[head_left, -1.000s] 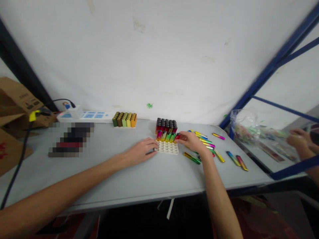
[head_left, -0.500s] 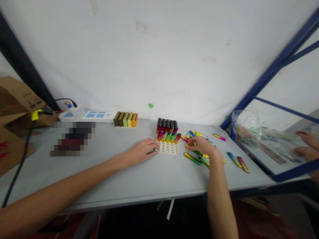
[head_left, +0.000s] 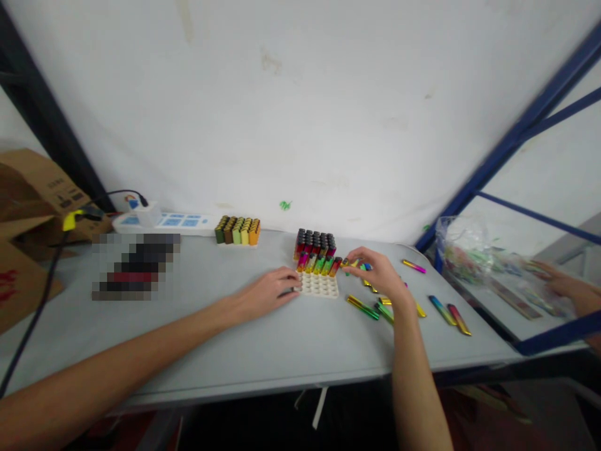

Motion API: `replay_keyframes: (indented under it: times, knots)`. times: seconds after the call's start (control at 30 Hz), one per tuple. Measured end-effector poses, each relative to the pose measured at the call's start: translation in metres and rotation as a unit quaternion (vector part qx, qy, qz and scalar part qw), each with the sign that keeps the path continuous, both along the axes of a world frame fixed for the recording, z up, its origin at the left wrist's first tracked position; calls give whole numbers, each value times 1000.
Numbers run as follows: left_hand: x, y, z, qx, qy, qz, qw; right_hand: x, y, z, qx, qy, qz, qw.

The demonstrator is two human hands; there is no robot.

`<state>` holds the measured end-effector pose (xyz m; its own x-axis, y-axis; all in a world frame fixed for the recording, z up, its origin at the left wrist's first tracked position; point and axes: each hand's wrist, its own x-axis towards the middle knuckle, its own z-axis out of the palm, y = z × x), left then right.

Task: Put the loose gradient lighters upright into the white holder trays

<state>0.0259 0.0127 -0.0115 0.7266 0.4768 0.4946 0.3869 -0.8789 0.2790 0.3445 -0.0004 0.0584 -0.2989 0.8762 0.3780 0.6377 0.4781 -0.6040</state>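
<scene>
A white tray with round holes (head_left: pixel 319 285) lies in the middle of the table. Dark-topped lighters (head_left: pixel 315 239) with shiny bodies stand close together in its back rows, and a front row of colourful lighters (head_left: pixel 320 264) leans slightly. My left hand (head_left: pixel 272 291) grips the tray's left edge with its fingertips and thumb. Right of the front row, my right hand (head_left: pixel 370 270) pinches a shiny yellowish lighter (head_left: pixel 346 263), partly hidden by the fingers. Loose metallic lighters (head_left: pixel 363 307) lie scattered below and around this hand.
A second block of green, brown and yellow lighters (head_left: pixel 238 231) stands at the back. Left of it are a power strip (head_left: pixel 188 222), a pixelated patch and a cardboard box (head_left: pixel 37 181). Beyond the blue frame (head_left: pixel 498 156), another person's hand (head_left: pixel 558 285) is near a plastic bag (head_left: pixel 464 244).
My right hand has lifted from the loose pile and moved left and back with a lighter, to beside the front row. My left hand stays at the tray's edge.
</scene>
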Motion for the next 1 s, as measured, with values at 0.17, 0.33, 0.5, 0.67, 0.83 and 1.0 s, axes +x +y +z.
replay_keyframes:
  times: [0.17, 0.33, 0.5, 0.67, 0.83, 1.0]
  knots:
    - [1, -2, 0, 5, 1, 1, 1000, -12, -4, 5, 1, 41, 25, 999]
    - [2, -2, -1, 12, -3, -5, 1000, -23, -7, 8, 0, 11, 46, 999]
    - [2, -1, -3, 12, 7, -3, 1000, -31, -2, -1, -1, 40, 53, 998]
    - [3, 0, -6, 13, -4, -7, 1000, -39, 3, -10, -7, 102, 39, 994]
    - [2, -1, -5, 14, -13, -13, 1000, -44, -1, -7, -1, 107, 13, 994]
    - [2, -2, -5, 12, -13, -10, 1000, -45, 1, -8, 20, 92, 6, 996]
